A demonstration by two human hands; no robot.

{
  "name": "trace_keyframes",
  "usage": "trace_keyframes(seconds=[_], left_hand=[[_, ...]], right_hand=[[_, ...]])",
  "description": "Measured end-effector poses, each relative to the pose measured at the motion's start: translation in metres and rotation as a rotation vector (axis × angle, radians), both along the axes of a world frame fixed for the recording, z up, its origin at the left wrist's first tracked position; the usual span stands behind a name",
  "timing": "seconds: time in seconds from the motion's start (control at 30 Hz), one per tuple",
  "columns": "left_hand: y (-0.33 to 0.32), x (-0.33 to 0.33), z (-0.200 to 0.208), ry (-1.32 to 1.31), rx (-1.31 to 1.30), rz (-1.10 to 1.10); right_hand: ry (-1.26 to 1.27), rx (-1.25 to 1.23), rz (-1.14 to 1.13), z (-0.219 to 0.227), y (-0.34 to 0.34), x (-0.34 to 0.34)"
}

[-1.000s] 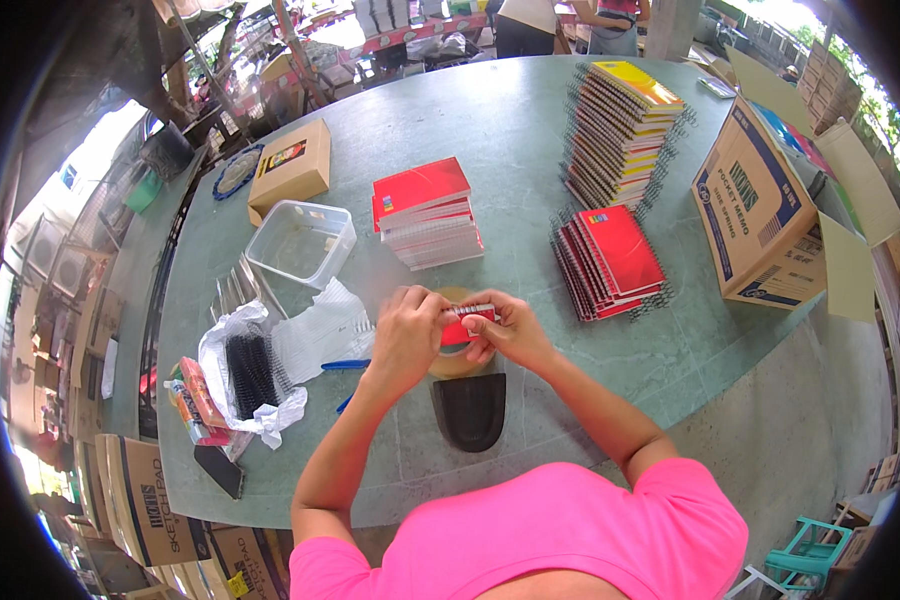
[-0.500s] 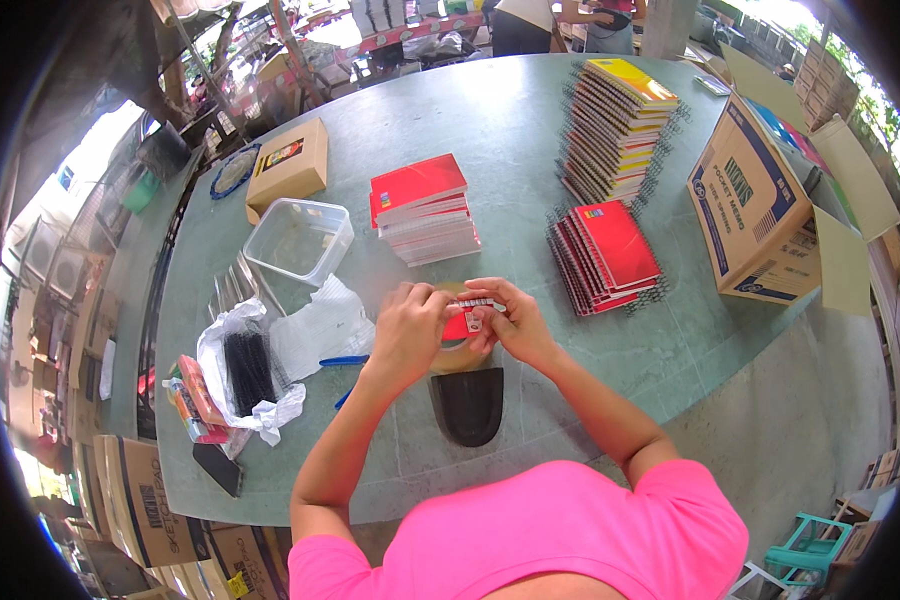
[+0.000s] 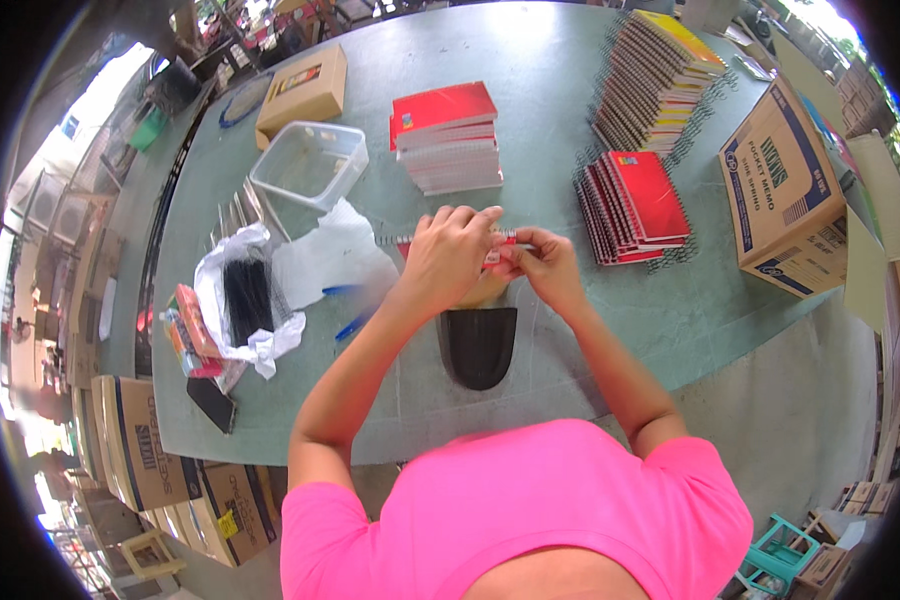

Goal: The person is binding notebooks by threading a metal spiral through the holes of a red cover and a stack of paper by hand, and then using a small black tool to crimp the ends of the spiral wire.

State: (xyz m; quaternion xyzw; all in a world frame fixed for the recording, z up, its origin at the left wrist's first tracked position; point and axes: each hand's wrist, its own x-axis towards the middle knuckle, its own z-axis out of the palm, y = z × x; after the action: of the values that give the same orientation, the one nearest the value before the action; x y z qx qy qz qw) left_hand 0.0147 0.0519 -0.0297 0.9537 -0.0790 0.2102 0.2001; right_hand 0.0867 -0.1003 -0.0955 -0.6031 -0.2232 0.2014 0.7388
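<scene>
My left hand and my right hand meet over the middle of the green table. Together they grip a small red notebook along its top edge, where a thin wire spiral sticks out to the left. Most of the notebook is hidden under my fingers. A black curved pad lies on the table just below my hands.
A stack of red-covered pads, a clear plastic tub, and a white bag of black spirals lie left and ahead. Spiral notebooks and a tall stack sit right, beside a cardboard box.
My hands have stayed over the same spot, with the fingers shifting slightly along the notebook's top edge. Nothing else on the table has moved.
</scene>
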Motion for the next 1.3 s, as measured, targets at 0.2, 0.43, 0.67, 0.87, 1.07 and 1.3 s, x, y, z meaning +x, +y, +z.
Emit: trace_keyframes(seconds=[0.2, 0.43, 0.67, 0.87, 1.07, 1.3], left_hand=[[-0.002, 0.007, -0.003, 0.004, -0.028, -0.047], [-0.009, 0.015, -0.002, 0.023, -0.084, -0.116], [-0.01, 0.017, -0.006, -0.048, -0.103, -0.151], [-0.007, 0.014, 0.002, -0.013, -0.238, -0.191], [-0.005, 0.015, -0.005, -0.012, -0.179, -0.186], [-0.006, 0.011, -0.002, -0.016, -0.203, -0.151]], right_hand=[[-0.014, -0.013, -0.006, 0.003, 0.003, 0.0], [-0.112, -0.061, -0.057, -0.008, 0.001, 0.006], [-0.119, -0.051, -0.056, -0.007, 0.001, 0.003], [-0.126, -0.073, -0.035, 0.0, -0.001, 0.001], [-0.194, -0.16, -0.049, -0.004, 0.001, 0.001], [-0.27, -0.118, -0.077, -0.005, 0.002, -0.005]])
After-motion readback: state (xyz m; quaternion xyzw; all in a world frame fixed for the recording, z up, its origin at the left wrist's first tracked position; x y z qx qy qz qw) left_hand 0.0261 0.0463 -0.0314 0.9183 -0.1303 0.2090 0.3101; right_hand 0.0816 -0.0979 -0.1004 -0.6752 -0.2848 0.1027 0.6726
